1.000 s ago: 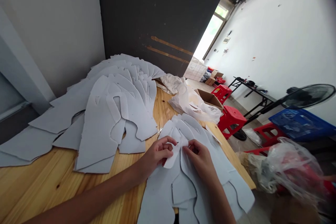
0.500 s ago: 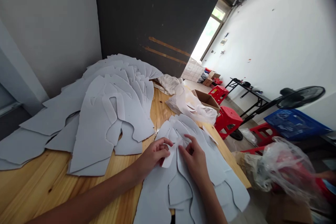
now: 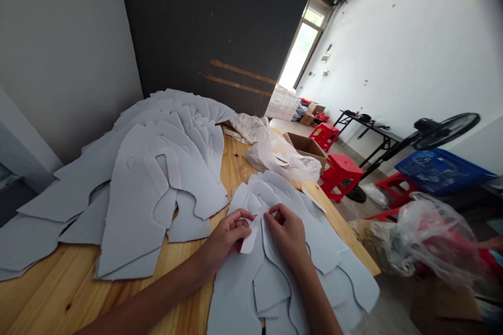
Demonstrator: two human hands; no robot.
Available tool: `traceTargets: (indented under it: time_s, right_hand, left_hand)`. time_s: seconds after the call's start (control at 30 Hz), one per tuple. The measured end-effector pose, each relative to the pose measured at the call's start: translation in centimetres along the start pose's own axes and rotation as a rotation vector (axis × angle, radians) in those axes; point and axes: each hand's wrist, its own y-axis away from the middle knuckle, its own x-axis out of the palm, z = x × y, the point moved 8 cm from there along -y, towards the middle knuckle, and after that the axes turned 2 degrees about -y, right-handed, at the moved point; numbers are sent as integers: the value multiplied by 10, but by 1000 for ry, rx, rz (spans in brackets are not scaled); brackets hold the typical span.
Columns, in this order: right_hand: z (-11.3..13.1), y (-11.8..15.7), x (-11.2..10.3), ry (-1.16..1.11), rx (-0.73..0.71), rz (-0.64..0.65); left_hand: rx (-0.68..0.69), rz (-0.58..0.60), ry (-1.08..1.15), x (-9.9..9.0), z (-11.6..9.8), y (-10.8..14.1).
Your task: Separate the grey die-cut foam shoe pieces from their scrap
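The left hand (image 3: 228, 238) pinches a narrow foam strip (image 3: 250, 235) — the right hand (image 3: 288, 235) grips the grey foam sheet (image 3: 233, 298) just beside it.

I can't read any words or numbers here. I see a small pale plate (image 3: 325, 57) on the white wall (image 3: 396, 36) at the upper right, but it is too small to read. The brown box (image 3: 304, 145) and the blue crate (image 3: 440, 170) show no marks I can read. The gray cut sheets (image 3: 133, 204) show none either.
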Motion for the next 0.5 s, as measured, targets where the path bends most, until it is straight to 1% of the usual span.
traceTargets:
  time_s: [0.2, 0.5]
  right_hand:
    - [2, 0, 0, 38, -29, -26]
    - [2, 1, 3, 70, -40, -27]
  left_hand:
    - [-15, -73, 11, -5, 2, 0]
    - [-48, -121, 7, -6, -1, -1]
